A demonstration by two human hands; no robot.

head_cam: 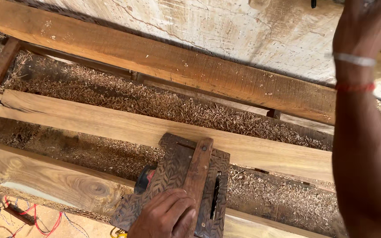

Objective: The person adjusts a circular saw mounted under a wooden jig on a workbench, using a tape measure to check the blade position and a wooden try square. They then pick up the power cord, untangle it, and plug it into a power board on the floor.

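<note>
Left hand (166,216) pressed flat, fingers together, on the near left part of an upturned power planer with a leaf-patterned metal base plate (173,185), gripping nothing, only bearing down on it. Planer lying near centre, resting across the near pale wooden plank with a dark knot (45,176) and reaching toward the middle long pale plank (124,125). Narrow reddish-brown wooden strip (198,174) screwed lengthwise over the base plate, just right of the fingers and touching them. Dark slot with the cutter blade (217,196) right of that strip. Red and black motor housing (145,178) peeking out at the left edge of the plate. Right hand (367,24) raised high at the far right, forearm running down the right edge of the view, wearing a silver bangle (354,59) and a red thread band (354,87) at the wrist; fingers cut off by the top edge, so cannot tell whether spread or closed, nor whether holding anything. Thick brown timber beam (164,61) lying far, slanting from far left to right. Heaps of wood shavings (164,105) filling the gaps between the planks. Cracked pale plastered wall (225,28) beyond the beam. Red and blue wires (31,216) on the floor at the near left corner.
</note>
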